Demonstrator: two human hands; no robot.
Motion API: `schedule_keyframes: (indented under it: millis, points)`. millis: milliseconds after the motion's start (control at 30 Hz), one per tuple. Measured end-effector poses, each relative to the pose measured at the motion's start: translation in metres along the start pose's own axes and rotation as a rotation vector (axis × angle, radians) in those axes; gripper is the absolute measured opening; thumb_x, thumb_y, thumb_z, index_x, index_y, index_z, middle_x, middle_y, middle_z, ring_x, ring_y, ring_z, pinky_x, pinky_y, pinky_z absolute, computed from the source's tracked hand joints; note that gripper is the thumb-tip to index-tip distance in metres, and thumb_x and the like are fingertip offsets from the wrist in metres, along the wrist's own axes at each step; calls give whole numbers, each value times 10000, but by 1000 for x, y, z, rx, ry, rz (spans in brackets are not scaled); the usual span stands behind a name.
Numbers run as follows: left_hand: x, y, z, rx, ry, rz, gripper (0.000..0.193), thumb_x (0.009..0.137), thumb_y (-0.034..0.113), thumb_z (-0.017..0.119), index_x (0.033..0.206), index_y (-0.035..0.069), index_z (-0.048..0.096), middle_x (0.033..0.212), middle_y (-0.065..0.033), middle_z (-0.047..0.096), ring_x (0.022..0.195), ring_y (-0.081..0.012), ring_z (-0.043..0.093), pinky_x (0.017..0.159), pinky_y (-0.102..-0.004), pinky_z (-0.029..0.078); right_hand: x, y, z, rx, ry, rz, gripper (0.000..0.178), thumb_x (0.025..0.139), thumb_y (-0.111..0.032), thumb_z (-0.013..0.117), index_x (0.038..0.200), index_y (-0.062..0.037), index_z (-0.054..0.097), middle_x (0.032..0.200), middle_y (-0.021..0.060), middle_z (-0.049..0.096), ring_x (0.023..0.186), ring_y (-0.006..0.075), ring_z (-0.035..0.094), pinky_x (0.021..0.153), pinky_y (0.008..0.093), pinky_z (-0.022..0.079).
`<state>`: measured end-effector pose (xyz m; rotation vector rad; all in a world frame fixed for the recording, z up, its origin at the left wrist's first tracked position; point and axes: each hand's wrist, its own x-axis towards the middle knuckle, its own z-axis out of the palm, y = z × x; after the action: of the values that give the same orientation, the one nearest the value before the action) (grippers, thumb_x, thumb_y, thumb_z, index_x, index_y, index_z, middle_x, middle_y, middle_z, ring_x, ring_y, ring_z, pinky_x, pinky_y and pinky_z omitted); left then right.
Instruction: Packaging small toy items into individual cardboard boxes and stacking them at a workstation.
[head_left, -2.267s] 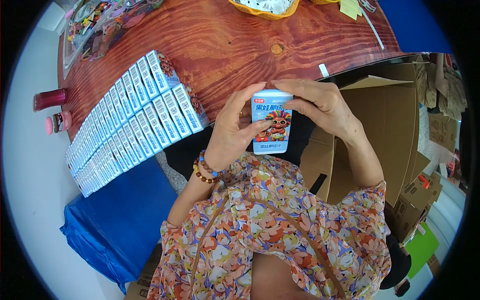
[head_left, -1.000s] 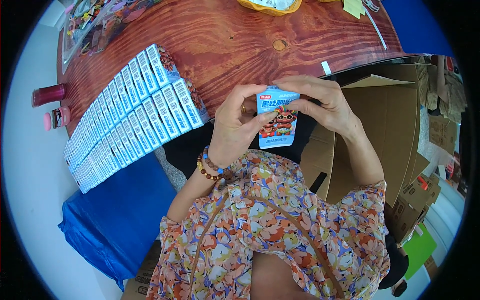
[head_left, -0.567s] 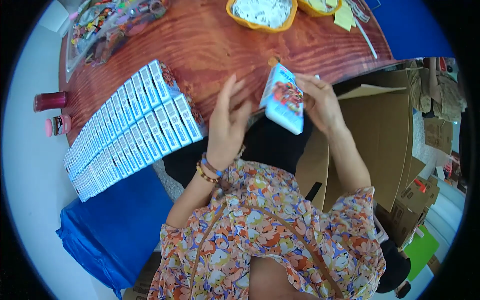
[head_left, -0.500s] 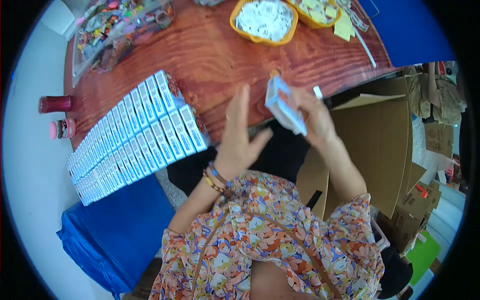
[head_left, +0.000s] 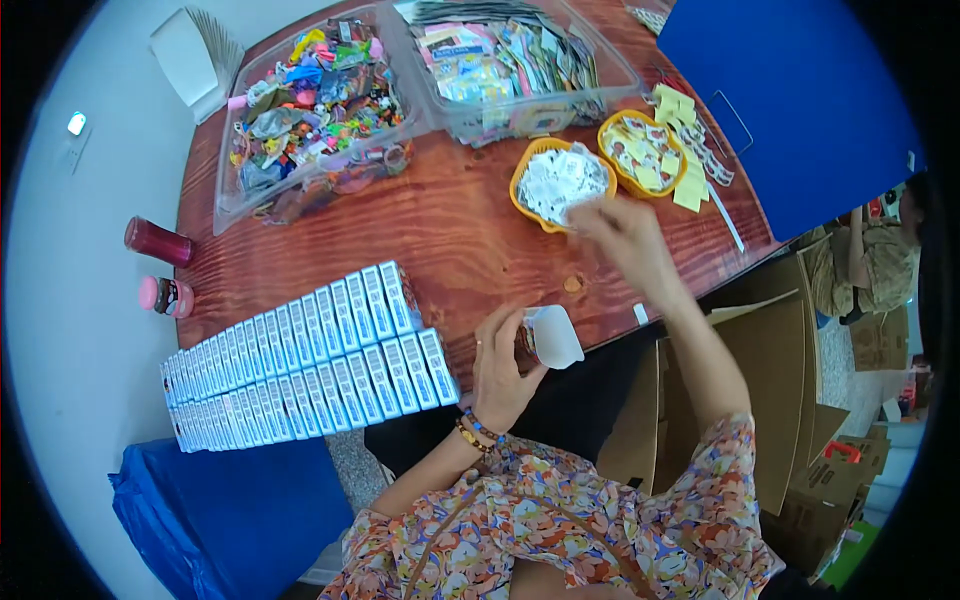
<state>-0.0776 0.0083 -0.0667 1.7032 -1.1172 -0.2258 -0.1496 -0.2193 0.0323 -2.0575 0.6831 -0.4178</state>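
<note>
My left hand (head_left: 498, 362) holds a small carton (head_left: 550, 336) with its top flaps open, at the near edge of the wooden table (head_left: 450, 230). My right hand (head_left: 625, 232) reaches forward, its fingers at the rim of an orange bowl (head_left: 560, 184) of white paper slips. I cannot tell whether it holds a slip. Two long rows of matching blue-and-white cartons (head_left: 300, 355) lie to the left of my left hand.
A second orange bowl (head_left: 643, 152) holds yellow slips. Two clear bins, one of colourful small items (head_left: 315, 105) and one of packets (head_left: 520, 60), stand at the back. A blue board (head_left: 790, 100), cardboard boxes (head_left: 760, 400), two small jars (head_left: 160, 265) and another person (head_left: 880, 250) surround the table.
The carton went from both hands to my left hand alone and now stands open. My right hand let go and reached forward to the bowl of white slips. The view tilted up the table.
</note>
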Motion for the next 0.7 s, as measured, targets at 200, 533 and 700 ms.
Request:
schedule_keyframes:
  millis: [200, 533, 700]
  points:
    - [5, -4, 0, 17, 12, 36, 815, 654, 51, 874, 1370, 26, 486, 1308, -194, 515, 1212, -411, 502, 1018, -482, 444, 189, -34, -3, -641, 226, -351, 295, 845, -292, 717, 996, -41, 680, 959, 126, 700, 903, 341, 675, 797, 424, 532]
    - [5, -15, -6, -41, -4, -48, 859, 674, 74, 875, 1413, 7, 443, 1321, -204, 480, 1222, -401, 487, 1018, -466, 448, 268, -14, 3, -737, -131, -211, 352, 794, -293, 741, 1021, -35, 664, 933, 152, 698, 904, 357, 660, 807, 425, 512]
    - [3, -13, -4, -58, 14, -70, 881, 674, 78, 878, 1428, 5, 427, 1323, -206, 476, 1215, -402, 489, 1018, -462, 449, 258, 0, -10, -426, 51, -352, 310, 923, -236, 621, 1158, -51, 701, 1053, 193, 713, 1022, 365, 665, 876, 424, 511]
